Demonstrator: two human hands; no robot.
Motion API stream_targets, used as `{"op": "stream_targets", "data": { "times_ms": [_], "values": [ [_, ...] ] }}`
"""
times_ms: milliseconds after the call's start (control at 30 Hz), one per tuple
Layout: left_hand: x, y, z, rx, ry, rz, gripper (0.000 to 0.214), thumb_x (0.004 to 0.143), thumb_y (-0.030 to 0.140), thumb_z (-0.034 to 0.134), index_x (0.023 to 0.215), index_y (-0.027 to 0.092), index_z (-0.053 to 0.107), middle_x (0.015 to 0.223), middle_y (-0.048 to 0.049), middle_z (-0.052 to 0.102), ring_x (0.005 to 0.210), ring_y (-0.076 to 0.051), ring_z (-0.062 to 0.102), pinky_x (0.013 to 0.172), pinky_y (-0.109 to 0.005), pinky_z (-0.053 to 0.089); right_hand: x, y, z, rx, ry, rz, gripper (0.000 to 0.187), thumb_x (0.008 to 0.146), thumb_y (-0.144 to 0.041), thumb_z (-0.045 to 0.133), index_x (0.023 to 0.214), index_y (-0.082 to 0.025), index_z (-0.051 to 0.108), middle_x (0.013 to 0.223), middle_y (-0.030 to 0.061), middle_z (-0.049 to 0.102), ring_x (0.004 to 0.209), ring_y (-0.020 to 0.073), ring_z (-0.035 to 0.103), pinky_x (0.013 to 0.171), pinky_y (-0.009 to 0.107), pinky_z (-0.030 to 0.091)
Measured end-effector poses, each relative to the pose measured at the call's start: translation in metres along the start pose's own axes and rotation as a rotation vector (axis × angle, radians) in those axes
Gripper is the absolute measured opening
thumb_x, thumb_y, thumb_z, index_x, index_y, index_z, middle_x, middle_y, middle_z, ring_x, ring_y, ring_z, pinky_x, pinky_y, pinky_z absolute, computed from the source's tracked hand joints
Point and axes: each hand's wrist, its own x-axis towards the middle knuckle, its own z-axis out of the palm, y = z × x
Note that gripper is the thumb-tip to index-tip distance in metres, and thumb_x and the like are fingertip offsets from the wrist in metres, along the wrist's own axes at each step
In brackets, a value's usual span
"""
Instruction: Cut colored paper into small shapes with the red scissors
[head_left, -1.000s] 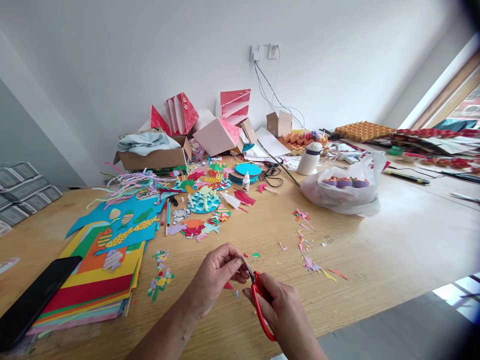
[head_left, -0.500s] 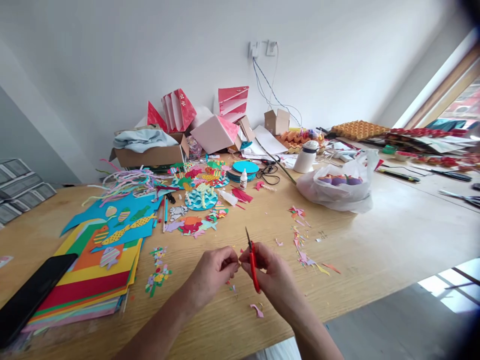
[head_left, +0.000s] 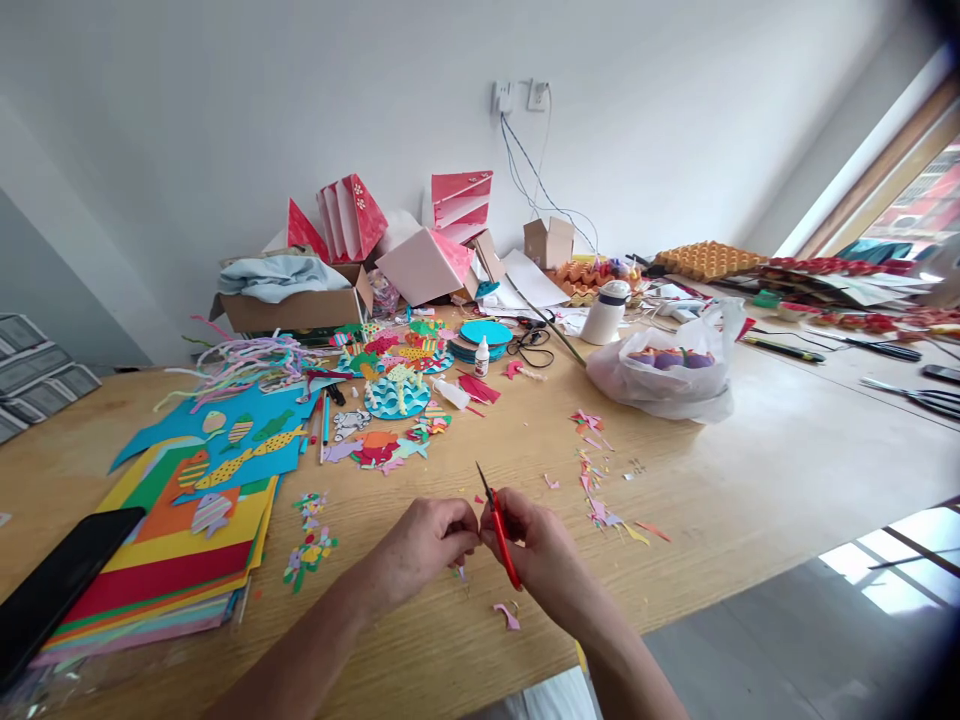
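In my right hand (head_left: pixel 532 540) is a pair of red-handled scissors (head_left: pixel 501 535), its dark blades closed and pointing up and away to the left. My left hand (head_left: pixel 431 550) is pinched closed, its fingertips meeting those of my right hand. Whatever lies between the fingertips is too small or hidden to make out. Below the hands, a pink paper scrap (head_left: pixel 508 616) lies on the wooden table (head_left: pixel 420 655). More coloured paper clippings (head_left: pixel 596 500) are scattered to the right. Small cut paper dots and leaves (head_left: pixel 309 550) form a pile to the left.
Coloured paper sheets (head_left: pixel 161 575) with paper fish on top and a black phone (head_left: pixel 67 580) lie at left. Farther back are a wavy blue paper disc (head_left: pixel 397 398), a glue bottle (head_left: pixel 482 357) and a cardboard box (head_left: pixel 292 312). A white plastic bag (head_left: pixel 660 385) sits at right.
The scissors have tilted a little more to the left in my right hand. Both hands stay together at the fingertips. The whole view has shifted slightly.
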Motion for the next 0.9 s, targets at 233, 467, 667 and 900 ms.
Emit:
{"op": "stream_targets", "data": {
  "times_ms": [233,467,667,900],
  "values": [
    [0.003,-0.006,0.004,-0.225,0.024,-0.016,0.007,0.069,0.022,0.047,0.068,0.016,0.049,0.061,0.002,0.052,0.055,-0.01,0.05,0.054,-0.022,0.042,0.001,0.007,0.008,0.314,0.1,0.07,0.006,0.068,-0.02,0.049,0.066,-0.018,0.044,0.057,-0.0055,0.044,0.052,0.0087,0.04,0.049,0.02,0.033],
    [0.004,-0.004,0.004,-0.122,0.044,-0.003,0.005,0.069,0.019,0.046,0.066,0.016,0.05,0.058,0.0023,0.051,0.054,-0.01,0.049,0.053,-0.021,0.04,-0.001,0.009,0.006,0.176,0.107,0.055,0.005,0.07,-0.019,0.05,0.066,-0.018,0.046,0.058,-0.0044,0.048,0.054,0.0098,0.044,0.051,0.02,0.035],
    [0.002,0.0,0.003,-0.119,0.068,-0.006,0.009,0.072,0.022,0.043,0.071,0.017,0.05,0.063,0.0007,0.052,0.057,-0.011,0.05,0.053,-0.02,0.041,0.001,0.009,0.006,0.198,0.145,0.049,0.007,0.069,-0.021,0.051,0.065,-0.018,0.045,0.057,-0.0046,0.046,0.053,0.0098,0.045,0.051,0.021,0.037],
    [0.003,-0.006,0.014,-0.184,0.14,0.076,0.018,0.075,0.034,0.048,0.071,0.016,0.051,0.06,0.0026,0.046,0.054,-0.009,0.044,0.05,-0.018,0.036,0.0,0.004,0.015,0.286,0.325,0.019,0.008,0.069,-0.024,0.051,0.067,-0.019,0.046,0.057,-0.0038,0.048,0.051,0.0105,0.047,0.048,0.021,0.039]
  ]
}}
